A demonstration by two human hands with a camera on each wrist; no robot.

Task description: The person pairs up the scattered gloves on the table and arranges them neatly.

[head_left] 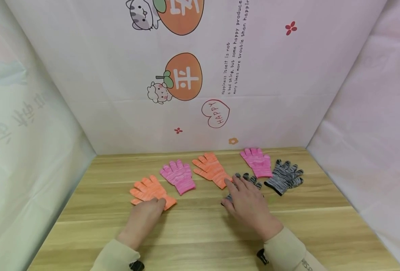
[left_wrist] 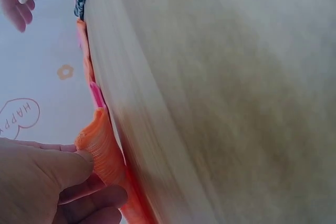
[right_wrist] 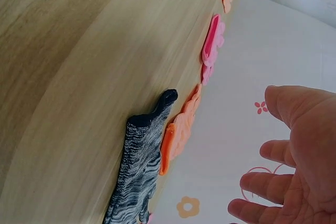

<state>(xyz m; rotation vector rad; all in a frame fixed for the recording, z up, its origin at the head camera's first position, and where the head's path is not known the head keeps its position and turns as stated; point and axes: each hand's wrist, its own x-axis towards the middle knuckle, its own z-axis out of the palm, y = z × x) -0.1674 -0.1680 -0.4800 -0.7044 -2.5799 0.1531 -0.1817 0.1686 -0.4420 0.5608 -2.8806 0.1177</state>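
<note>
Left hand (head_left: 145, 217), orange glove (head_left: 149, 190) in pinch

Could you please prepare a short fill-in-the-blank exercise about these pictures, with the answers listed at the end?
1. The left hand pinches an ____ glove by its cuff.
2. The ____ hand hovers over a dark mottled glove.
3. In all, ____ gloves lie on the table.
4. The heart printed on the backdrop contains the word ____.

Missing words: orange; right; six; HAPPY.

Bare hands (head_left: 249, 203); beige left sleeve (head_left: 115, 256) and beige right sleeve (head_left: 284, 246); small black fitting (head_left: 262, 256) beside each sleeve; greyish lettering (head_left: 306, 264) on the right.
</note>
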